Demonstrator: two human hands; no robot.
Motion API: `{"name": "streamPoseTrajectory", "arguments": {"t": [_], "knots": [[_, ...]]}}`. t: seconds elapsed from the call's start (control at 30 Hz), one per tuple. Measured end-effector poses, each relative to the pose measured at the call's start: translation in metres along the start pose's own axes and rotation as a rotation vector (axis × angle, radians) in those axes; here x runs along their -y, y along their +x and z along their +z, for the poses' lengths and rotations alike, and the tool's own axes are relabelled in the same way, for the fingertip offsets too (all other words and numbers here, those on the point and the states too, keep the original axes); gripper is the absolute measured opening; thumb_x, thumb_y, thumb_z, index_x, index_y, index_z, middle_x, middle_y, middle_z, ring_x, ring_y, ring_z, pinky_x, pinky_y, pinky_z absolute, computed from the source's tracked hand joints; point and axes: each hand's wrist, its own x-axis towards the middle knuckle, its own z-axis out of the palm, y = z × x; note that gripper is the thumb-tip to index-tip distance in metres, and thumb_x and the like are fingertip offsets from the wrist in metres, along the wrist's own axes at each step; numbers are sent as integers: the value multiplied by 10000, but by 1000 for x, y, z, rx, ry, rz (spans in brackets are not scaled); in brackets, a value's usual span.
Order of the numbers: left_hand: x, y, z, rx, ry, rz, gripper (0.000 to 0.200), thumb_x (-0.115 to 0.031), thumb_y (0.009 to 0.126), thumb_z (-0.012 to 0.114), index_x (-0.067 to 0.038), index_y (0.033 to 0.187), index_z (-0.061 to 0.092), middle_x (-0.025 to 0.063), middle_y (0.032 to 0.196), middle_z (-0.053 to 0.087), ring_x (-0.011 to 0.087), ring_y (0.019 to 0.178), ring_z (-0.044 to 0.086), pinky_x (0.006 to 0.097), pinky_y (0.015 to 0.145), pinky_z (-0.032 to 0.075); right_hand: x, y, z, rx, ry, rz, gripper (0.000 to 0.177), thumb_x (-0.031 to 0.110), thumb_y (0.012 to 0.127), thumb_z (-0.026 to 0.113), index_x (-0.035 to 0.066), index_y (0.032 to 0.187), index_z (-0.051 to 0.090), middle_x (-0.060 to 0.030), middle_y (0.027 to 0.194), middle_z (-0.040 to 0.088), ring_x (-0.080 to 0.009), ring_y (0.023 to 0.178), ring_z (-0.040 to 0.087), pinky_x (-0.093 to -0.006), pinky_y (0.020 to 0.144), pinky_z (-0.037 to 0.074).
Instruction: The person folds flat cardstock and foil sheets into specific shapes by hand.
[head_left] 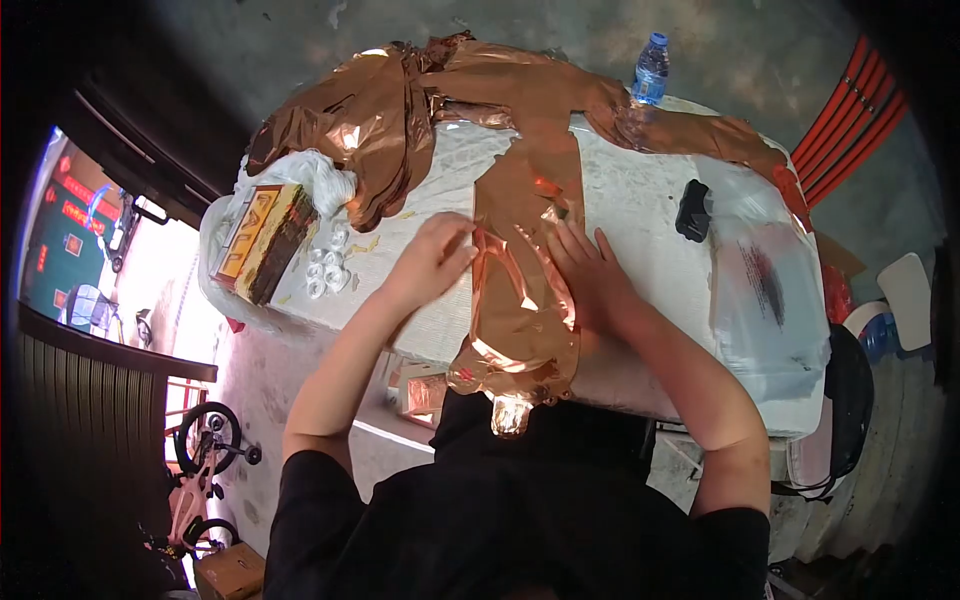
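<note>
A flat copper-coloured foil sheet (528, 200), which looks like an uninflated foil balloon, runs down the middle of the table to its near edge, creased and shiny. My left hand (435, 262) is at the sheet's left edge, its fingers loosely bent and a gap between thumb and fingers; nothing shows in it. On the right edge lies my right hand (592, 275), fingers stretched out and thumb apart, pressing on the foil. More crumpled copper foil (390, 130) is heaped at the far left and stretches along the back edge.
Left on the white-covered table (640, 190) are an orange-and-yellow box (262, 240) and several small white rolls (325, 270). Right of the foil are a black object (692, 210) and a clear plastic bag (765, 300). A water bottle (651, 70) stands behind. Red chair slats (850, 120) rise far right.
</note>
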Motion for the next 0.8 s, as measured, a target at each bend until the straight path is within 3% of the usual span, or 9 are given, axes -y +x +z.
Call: {"name": "streamPoseTrajectory", "arguments": {"t": [0.03,0.07,0.13,0.23,0.33,0.43,0.63,0.8], "knots": [[2,3,2,-40,290,348,300,-186,927,564,9,1153,539,143,1074,604,301,1044,564,386,924,446,-5,1,8,4,-1,2,850,289,780,654,21,1461,222,-200,1539,180,-323,1446,146,-522,1143,140],[5,5,1,-37,285,345,300,-186,927,564,9,1153,539,143,1074,604,301,1044,564,386,924,446,-12,1,24,-112,-1,-45,840,279,788,648,21,1461,217,-198,1540,179,-327,1443,151,-526,1140,143],[-11,5,-5,332,301,85,479,-263,960,499,-7,1358,424,212,1353,459,352,1280,418,443,1081,307,-9,0,25,-215,7,-91,829,270,796,641,20,1460,212,-196,1540,178,-330,1441,156,-531,1138,146],[-1,3,1,349,453,217,562,-328,963,480,-28,1423,360,202,1463,360,351,1379,309,457,1134,222,-10,-1,20,-81,-56,-48,808,264,812,619,19,1463,208,-193,1542,174,-319,1440,168,-531,1139,143],[-7,0,3,415,544,248,674,-456,950,467,-42,1456,307,196,1504,297,312,1424,227,454,1157,182,-11,-1,18,-170,-17,-98,782,266,841,589,18,1469,193,-190,1545,166,-309,1446,152,-527,1147,125],[-8,-1,4,442,580,324,731,-519,931,472,-47,1462,299,177,1511,294,310,1426,222,460,1156,180,-6,-1,12,-41,-24,-17,771,323,868,559,16,1472,192,-184,1546,167,-307,1449,141,-516,1157,99],[-12,3,3,569,522,346,795,-515,863,582,-133,1490,277,122,1548,241,318,1449,150,471,1165,125,-5,-1,11,-79,32,-8,760,401,891,509,4,1466,212,-190,1545,176,-299,1450,138,-508,1164,70],[-15,7,13,583,519,412,792,-512,851,600,-143,1484,300,111,1552,235,316,1454,127,483,1166,98,-9,0,17,-73,-16,-37,771,442,882,494,-11,1454,245,-206,1547,165,-301,1455,118,-507,1163,62]]}}
